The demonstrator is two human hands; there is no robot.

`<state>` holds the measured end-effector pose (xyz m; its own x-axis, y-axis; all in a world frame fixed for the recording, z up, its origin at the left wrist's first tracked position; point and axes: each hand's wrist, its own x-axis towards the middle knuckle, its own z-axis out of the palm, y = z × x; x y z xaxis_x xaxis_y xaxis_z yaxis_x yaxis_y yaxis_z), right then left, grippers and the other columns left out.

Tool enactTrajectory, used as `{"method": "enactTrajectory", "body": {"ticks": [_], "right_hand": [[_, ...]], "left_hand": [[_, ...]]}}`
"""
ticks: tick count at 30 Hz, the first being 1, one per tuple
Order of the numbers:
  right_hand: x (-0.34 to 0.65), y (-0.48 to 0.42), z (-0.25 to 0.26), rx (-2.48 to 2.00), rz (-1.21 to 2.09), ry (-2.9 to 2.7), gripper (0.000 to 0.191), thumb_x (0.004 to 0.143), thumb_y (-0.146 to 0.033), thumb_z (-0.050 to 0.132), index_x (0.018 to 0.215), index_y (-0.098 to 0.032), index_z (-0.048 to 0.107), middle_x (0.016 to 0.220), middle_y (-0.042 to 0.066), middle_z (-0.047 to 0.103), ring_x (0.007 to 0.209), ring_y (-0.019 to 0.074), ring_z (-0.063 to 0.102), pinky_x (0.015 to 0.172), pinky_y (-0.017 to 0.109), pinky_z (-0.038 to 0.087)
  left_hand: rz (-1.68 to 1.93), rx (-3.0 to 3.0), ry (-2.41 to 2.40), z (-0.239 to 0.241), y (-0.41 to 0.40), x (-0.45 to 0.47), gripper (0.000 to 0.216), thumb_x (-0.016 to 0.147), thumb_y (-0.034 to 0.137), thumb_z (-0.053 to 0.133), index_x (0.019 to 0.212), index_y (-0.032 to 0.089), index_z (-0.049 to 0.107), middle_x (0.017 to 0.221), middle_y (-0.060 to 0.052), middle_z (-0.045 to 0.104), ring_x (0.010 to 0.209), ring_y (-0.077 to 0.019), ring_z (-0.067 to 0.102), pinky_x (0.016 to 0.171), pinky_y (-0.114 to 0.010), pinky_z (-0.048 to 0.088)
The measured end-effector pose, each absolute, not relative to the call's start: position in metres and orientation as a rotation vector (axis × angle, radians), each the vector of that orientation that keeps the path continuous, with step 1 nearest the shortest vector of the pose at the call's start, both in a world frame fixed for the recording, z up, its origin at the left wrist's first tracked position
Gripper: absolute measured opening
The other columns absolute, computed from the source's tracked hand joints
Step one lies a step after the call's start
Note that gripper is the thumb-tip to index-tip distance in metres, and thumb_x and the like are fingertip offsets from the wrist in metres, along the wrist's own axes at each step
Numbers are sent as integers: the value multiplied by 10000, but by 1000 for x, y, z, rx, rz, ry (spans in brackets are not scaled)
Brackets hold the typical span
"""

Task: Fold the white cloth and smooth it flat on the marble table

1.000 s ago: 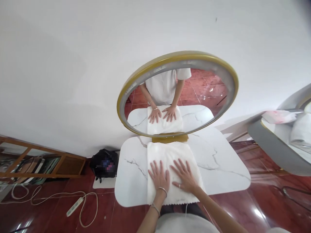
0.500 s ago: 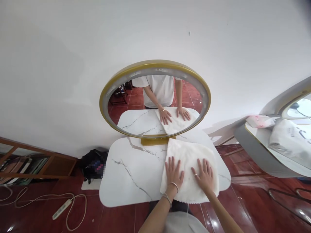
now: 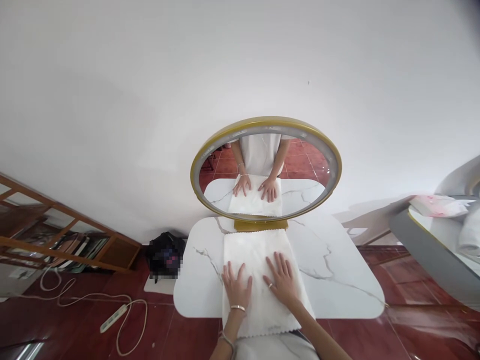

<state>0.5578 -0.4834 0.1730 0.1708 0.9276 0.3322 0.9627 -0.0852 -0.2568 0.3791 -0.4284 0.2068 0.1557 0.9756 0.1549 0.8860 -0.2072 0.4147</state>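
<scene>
A white cloth (image 3: 258,250) with scalloped edges lies spread on the white marbled table (image 3: 337,280), its near end reaching past the front edge. My left hand (image 3: 237,287) rests on the left side of the cloth, palm down with fingers spread, a bracelet at the wrist. On the right side, my right hand (image 3: 283,282) presses down in the same way, a ring on one finger. Neither hand grips the fabric. The oval gold-framed mirror (image 3: 265,175) behind the cloth reflects both hands and the fabric.
A gold mirror base (image 3: 260,226) stands at the table's back edge. To the left are a black bag (image 3: 165,252), a wooden shelf (image 3: 116,250) and a power strip (image 3: 113,318) with its cord on the floor. At right, another table (image 3: 431,250) bears a tissue pack (image 3: 438,205).
The cloth has moved left with both hands, from the table's right half to its middle, and closer to me. It now lies straighter. The view has also shifted.
</scene>
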Motion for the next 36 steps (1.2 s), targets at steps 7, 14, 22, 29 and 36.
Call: {"method": "enactTrajectory", "body": {"ticks": [7, 14, 22, 29, 36], "right_hand": [[569, -490, 174, -2004, -114, -1864, 562, 922, -491, 417, 1444, -299, 337, 1552, 54, 177, 1427, 266, 166, 1109, 475, 281], [575, -478, 178, -1997, 109, -1663, 464, 909, -418, 411, 1341, -266, 481, 1387, 89, 472, 1309, 280, 408, 1011, 481, 414], [583, -414, 337, -1557, 407, -1898, 697, 855, -412, 496, 1478, -225, 246, 1456, 100, 378, 1365, 264, 318, 1089, 464, 320], [578, -408, 387, -1675, 867, -2123, 293, 772, -456, 608, 971, -259, 694, 933, 46, 680, 864, 214, 627, 719, 298, 515], [611, -442, 372, -1923, 913, -1869, 279, 780, -455, 570, 894, -239, 705, 850, 52, 679, 739, 202, 628, 611, 277, 503]], "left_hand": [[659, 1861, 1845, 236, -346, 385, 229, 813, 270, 531, 915, 176, 713, 1031, -123, 688, 1091, -291, 603, 940, -493, 473], [639, 2023, 1433, 278, -315, 385, 307, 774, 160, 543, 1036, 210, 695, 1060, -36, 715, 976, -183, 666, 892, -330, 527], [420, 2429, 824, 369, -365, 368, 426, 835, 124, 466, 1161, 352, 620, 1077, 87, 699, 937, -121, 656, 839, -230, 495], [717, 2171, 874, 411, -383, 328, 230, 914, 339, 499, 867, 247, 705, 840, 10, 730, 796, -143, 636, 784, -265, 495], [827, 2187, 930, 428, -372, 310, 130, 868, 320, 582, 906, 258, 690, 872, 20, 734, 801, -138, 656, 996, -331, 449]]}}
